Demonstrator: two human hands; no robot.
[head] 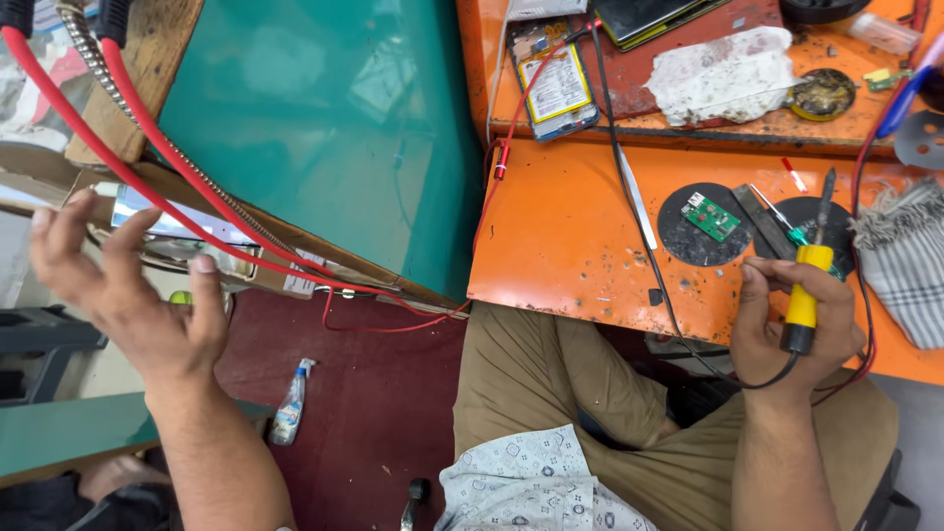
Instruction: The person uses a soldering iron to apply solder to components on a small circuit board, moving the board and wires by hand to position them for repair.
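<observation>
My right hand (792, 324) grips a yellow-handled soldering iron (806, 285) with its tip pointing up over the orange workbench (570, 236). Just above-left of the tip a small green circuit board (710, 216) lies on a round black pad (693, 241). My left hand (128, 285) is raised far to the left, fingers spread and holding nothing, close to red cables (167, 177) and a flexible metal hose (108, 84).
A green-handled screwdriver (792, 231), metal tweezers (637, 202) and a checked cloth (905, 256) lie on the bench. A phone with exposed battery (556, 84), a white rag (723, 74) and a tin (824, 93) sit farther back. A teal panel (324, 128) stands left; a small bottle (290, 403) lies on the floor.
</observation>
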